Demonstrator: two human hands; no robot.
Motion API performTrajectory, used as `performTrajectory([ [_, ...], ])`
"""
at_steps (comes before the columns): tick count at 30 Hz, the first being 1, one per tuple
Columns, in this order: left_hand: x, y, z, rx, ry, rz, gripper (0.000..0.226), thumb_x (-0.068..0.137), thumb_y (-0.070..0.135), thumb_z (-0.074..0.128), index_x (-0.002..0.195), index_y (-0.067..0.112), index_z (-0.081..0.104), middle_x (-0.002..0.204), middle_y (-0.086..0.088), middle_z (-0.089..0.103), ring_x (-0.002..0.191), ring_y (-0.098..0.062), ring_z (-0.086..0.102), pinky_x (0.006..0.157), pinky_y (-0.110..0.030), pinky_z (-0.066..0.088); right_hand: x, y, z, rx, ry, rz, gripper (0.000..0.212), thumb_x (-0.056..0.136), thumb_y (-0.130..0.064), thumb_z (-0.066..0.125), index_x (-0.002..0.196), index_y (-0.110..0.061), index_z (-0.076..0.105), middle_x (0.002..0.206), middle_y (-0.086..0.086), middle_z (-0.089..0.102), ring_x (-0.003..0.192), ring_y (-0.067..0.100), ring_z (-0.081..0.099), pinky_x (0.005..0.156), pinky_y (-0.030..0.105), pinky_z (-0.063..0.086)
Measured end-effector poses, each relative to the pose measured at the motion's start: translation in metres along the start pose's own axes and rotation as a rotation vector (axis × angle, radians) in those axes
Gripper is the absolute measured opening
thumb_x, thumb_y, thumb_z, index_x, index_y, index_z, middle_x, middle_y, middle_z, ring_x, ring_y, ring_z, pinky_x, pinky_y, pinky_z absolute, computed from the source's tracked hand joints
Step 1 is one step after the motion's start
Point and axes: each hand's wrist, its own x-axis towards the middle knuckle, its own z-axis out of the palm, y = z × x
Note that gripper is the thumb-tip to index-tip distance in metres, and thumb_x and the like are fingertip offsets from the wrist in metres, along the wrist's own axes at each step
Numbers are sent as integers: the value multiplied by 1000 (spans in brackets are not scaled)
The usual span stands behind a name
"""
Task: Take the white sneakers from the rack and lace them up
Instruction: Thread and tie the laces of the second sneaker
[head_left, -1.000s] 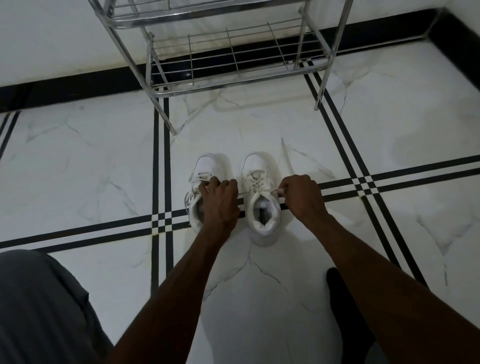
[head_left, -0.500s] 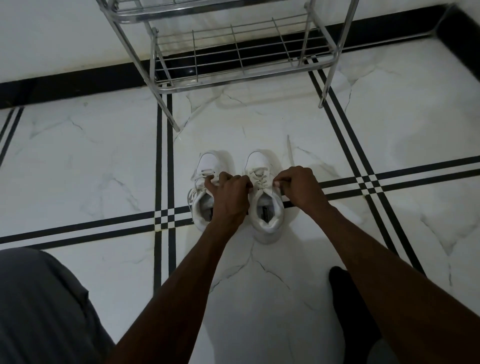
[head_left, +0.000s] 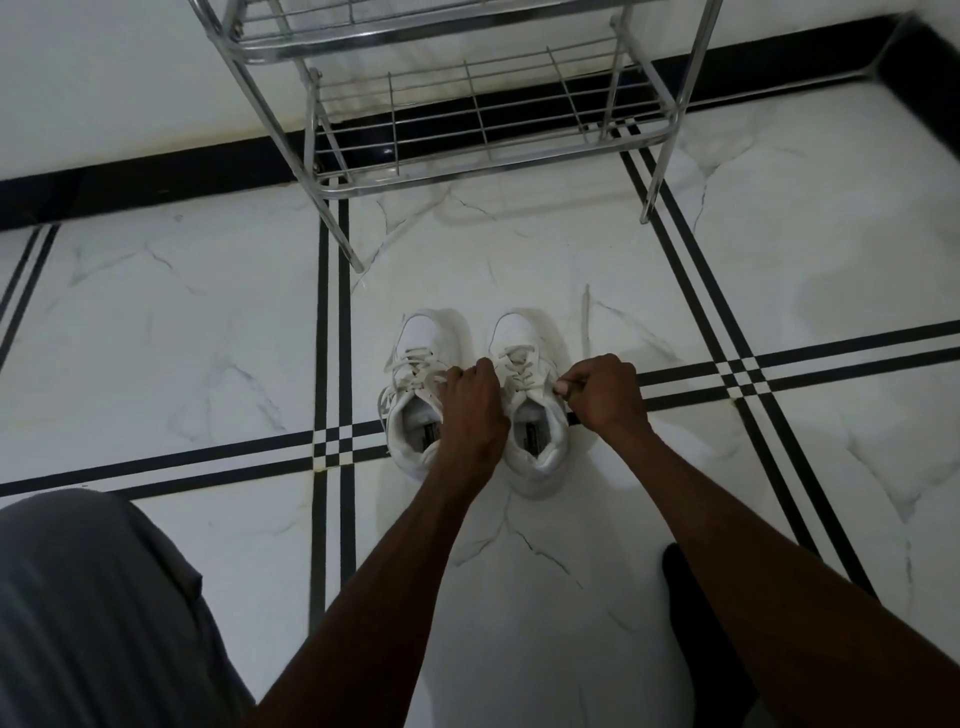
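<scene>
Two white sneakers stand side by side on the marble floor, toes pointing away from me. The left sneaker has loose laces trailing over its side. My left hand sits between the two shoes, fingers closed on the lace at the left side of the right sneaker. My right hand pinches the other lace end at that shoe's right side. A loose lace end lies on the floor beyond my right hand.
A bare metal shoe rack stands just beyond the sneakers against the wall, its legs on the floor. My grey-clad knee fills the lower left. A dark foot rests on the floor at lower right.
Both hands have drawn closer in on the right sneaker, the left one shifting right from over the left shoe. The view has tilted slightly, bringing the rack lower in frame.
</scene>
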Motion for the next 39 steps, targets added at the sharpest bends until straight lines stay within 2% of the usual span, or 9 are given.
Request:
performTrajectory([
  [4,-2,8,-5,-232,44,-41,16,80,-4,55,83,8,44,77,-22,61,70,-35,53,58,-42,34,1,-3,-2,23,3,22,11,87,-10,70,87,-7,80,90,11,78,83,19,70,72,16,43],
  [11,2,7,4,-327,22,-154,25,58,-2,47,83,0,49,73,-18,59,70,-39,54,57,-46,38,1,1,6,61,11,103,14,90,-10,63,91,-6,76,97,12,77,95,27,69,74,23,45],
  [15,1,7,-3,-369,14,-142,12,69,1,49,80,5,48,69,-15,58,65,-33,54,55,-37,32,1,1,1,96,-41,111,14,91,-13,62,90,-8,76,96,10,76,88,20,67,73,26,48],
  [17,3,2,-5,-342,-34,-130,4,74,2,48,77,4,51,70,-17,61,67,-38,58,59,-41,40,2,0,-6,23,-97,43,14,92,-16,62,89,-10,74,95,9,76,82,16,62,70,24,43],
  [22,14,-2,-22,-67,-138,-53,41,83,30,32,72,1,60,80,-22,64,82,-37,59,95,-45,40,11,1,-32,80,-373,73,17,90,-27,61,88,-14,72,95,7,74,86,21,68,68,35,55],
  [25,21,-10,-30,-247,-124,-90,53,92,39,34,63,2,59,66,-19,57,74,-38,59,88,-50,50,15,-4,-43,336,-378,115,31,96,-34,55,97,-8,72,103,3,76,104,19,69,85,40,55],
  [31,24,9,-52,-924,-137,-240,49,107,35,39,96,3,75,105,-7,79,100,-7,71,83,-23,45,22,-32,-47,922,-392,137,33,102,-39,43,99,-10,58,111,8,75,103,21,72,85,41,49],
  [34,27,15,-48,-1009,-103,-248,38,109,32,39,95,5,62,96,-18,72,82,-10,70,67,-8,49,22,-38,-36,817,-342,40,23,102,-28,50,108,-11,65,96,6,72,85,18,69,68,32,48],
  [39,33,9,-33,-823,-106,-126,23,107,20,47,120,9,62,83,1,63,73,-11,58,70,-20,52,23,-42,-25,567,-336,-45,37,97,-1,52,130,-16,61,93,1,72,76,11,66,63,29,49],
])
